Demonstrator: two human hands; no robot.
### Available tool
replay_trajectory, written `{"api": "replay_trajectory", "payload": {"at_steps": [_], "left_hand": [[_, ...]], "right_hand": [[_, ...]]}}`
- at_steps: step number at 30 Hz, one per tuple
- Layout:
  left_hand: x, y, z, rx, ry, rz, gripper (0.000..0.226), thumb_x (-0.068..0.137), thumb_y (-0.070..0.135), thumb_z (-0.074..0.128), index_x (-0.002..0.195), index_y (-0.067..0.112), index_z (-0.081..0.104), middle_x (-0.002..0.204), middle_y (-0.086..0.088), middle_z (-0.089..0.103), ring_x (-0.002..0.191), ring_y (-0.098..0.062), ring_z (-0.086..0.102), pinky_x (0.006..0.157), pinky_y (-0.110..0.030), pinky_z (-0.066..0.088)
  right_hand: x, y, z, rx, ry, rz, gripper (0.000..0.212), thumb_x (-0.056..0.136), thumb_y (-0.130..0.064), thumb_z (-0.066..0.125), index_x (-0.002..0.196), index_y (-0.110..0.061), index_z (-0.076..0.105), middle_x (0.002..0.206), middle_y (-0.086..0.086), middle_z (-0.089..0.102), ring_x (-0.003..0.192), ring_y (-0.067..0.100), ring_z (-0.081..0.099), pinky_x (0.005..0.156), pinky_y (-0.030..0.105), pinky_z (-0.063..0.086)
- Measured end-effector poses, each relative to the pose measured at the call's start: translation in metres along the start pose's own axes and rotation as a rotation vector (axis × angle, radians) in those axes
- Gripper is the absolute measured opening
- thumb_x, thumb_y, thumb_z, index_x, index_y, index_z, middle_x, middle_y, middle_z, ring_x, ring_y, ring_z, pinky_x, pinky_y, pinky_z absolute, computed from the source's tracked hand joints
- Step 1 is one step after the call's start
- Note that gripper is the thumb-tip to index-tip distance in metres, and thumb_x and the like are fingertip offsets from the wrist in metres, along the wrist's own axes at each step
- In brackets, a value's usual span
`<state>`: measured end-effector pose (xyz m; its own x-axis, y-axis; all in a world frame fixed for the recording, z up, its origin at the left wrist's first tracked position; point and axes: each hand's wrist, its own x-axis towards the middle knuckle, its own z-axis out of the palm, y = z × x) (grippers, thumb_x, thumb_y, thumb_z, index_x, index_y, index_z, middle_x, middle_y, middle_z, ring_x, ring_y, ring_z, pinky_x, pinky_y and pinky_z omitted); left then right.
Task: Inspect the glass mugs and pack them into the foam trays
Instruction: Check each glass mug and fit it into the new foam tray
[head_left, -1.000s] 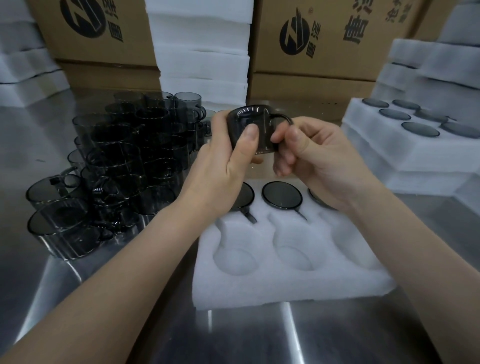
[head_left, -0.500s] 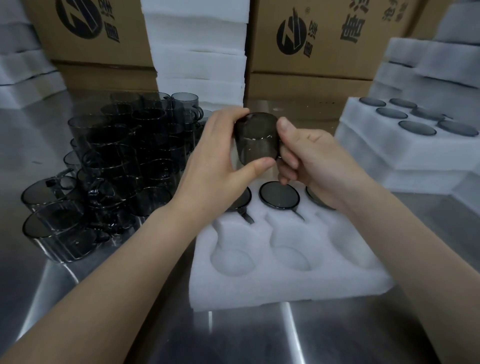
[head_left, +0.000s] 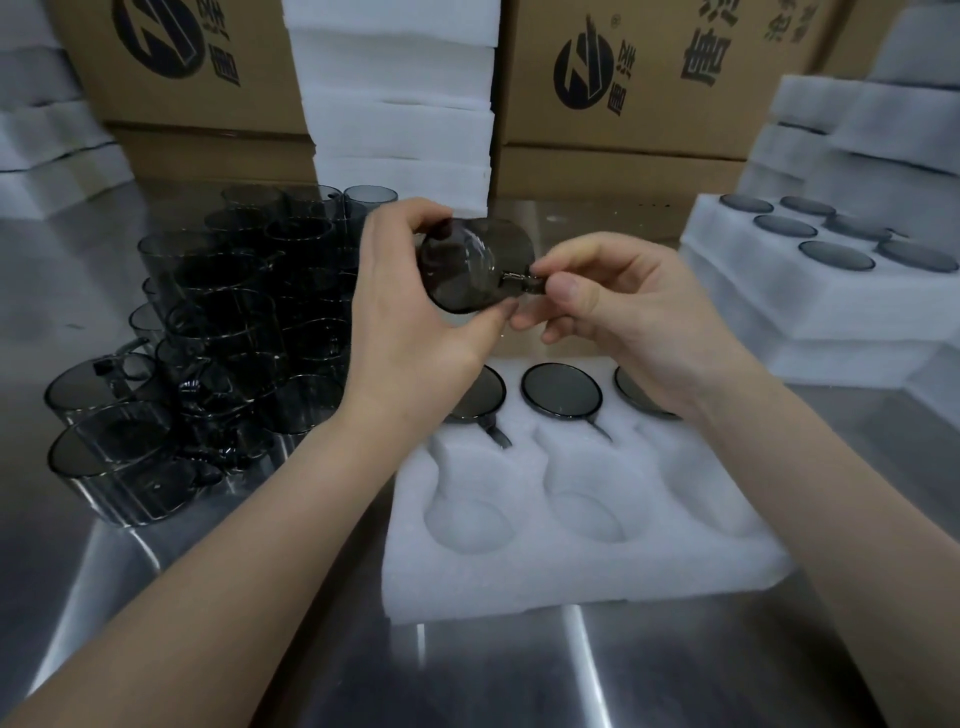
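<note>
The left hand (head_left: 410, 322) is cradling a smoky glass mug (head_left: 470, 270) (tilted on its side) above the foam tray (head_left: 571, 561). The right hand (head_left: 623, 306) is pinching its handle (head_left: 524, 278).

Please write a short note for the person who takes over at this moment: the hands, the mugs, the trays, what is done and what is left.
Hands: left hand grips the mug by its body; right hand pinches its handle. The mug is tilted in the air above the front tray.
Done: three mugs sit in its far row; the right tray shows six.
Left: the held mug, three empty pockets, the pile at left.
</note>
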<state>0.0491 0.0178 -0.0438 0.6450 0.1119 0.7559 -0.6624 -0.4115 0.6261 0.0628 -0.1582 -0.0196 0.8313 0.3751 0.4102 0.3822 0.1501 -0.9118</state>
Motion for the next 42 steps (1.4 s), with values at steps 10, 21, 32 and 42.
{"api": "replay_trajectory", "payload": {"at_steps": [10, 21, 32, 42], "left_hand": [[-0.002, 0.005, 0.001, -0.118, -0.088, -0.004, 0.066, 0.070, 0.024, 0.086, 0.112, 0.028, 0.034, 0.123, 0.008, 0.060, 0.112, -0.004, 0.061, 0.094, -0.025, 0.051], [0.001, 0.004, -0.001, -0.023, -0.425, 0.070, 0.061, 0.077, 0.004, 0.067, 0.128, 0.027, 0.043, 0.158, 0.011, 0.027, 0.132, 0.005, 0.040, 0.105, -0.026, 0.044], [0.001, 0.001, -0.001, 0.051, -0.407, 0.168, 0.075, 0.070, -0.018, 0.058, 0.135, 0.016, 0.044, 0.155, 0.006, 0.035, 0.140, -0.006, 0.037, 0.111, -0.023, 0.037], [0.001, 0.003, 0.002, 0.075, -0.393, 0.204, 0.090, 0.072, -0.020, 0.055, 0.147, 0.023, 0.033, 0.158, 0.002, 0.029, 0.143, -0.005, 0.030, 0.112, -0.014, 0.027]], "right_hand": [[0.001, -0.001, 0.000, -0.020, -0.048, 0.123, 0.059, 0.086, -0.022, 0.064, 0.142, -0.023, 0.044, 0.115, 0.011, 0.063, 0.085, 0.027, 0.065, 0.064, 0.034, 0.055], [-0.003, -0.002, 0.003, -0.288, 0.002, -0.065, 0.044, 0.068, -0.017, 0.084, 0.095, -0.016, 0.049, 0.091, -0.007, 0.065, 0.081, 0.010, 0.066, 0.067, 0.028, 0.055], [-0.004, -0.007, 0.010, -0.424, 0.089, -0.119, 0.040, 0.078, -0.036, 0.073, 0.086, -0.010, 0.044, 0.076, -0.009, 0.063, 0.069, 0.017, 0.067, 0.047, 0.035, 0.054], [-0.002, -0.009, 0.011, -0.049, 0.165, -0.043, 0.019, 0.088, -0.017, 0.066, 0.078, -0.017, 0.051, 0.082, 0.011, 0.068, 0.072, 0.028, 0.067, 0.052, 0.041, 0.056]]}}
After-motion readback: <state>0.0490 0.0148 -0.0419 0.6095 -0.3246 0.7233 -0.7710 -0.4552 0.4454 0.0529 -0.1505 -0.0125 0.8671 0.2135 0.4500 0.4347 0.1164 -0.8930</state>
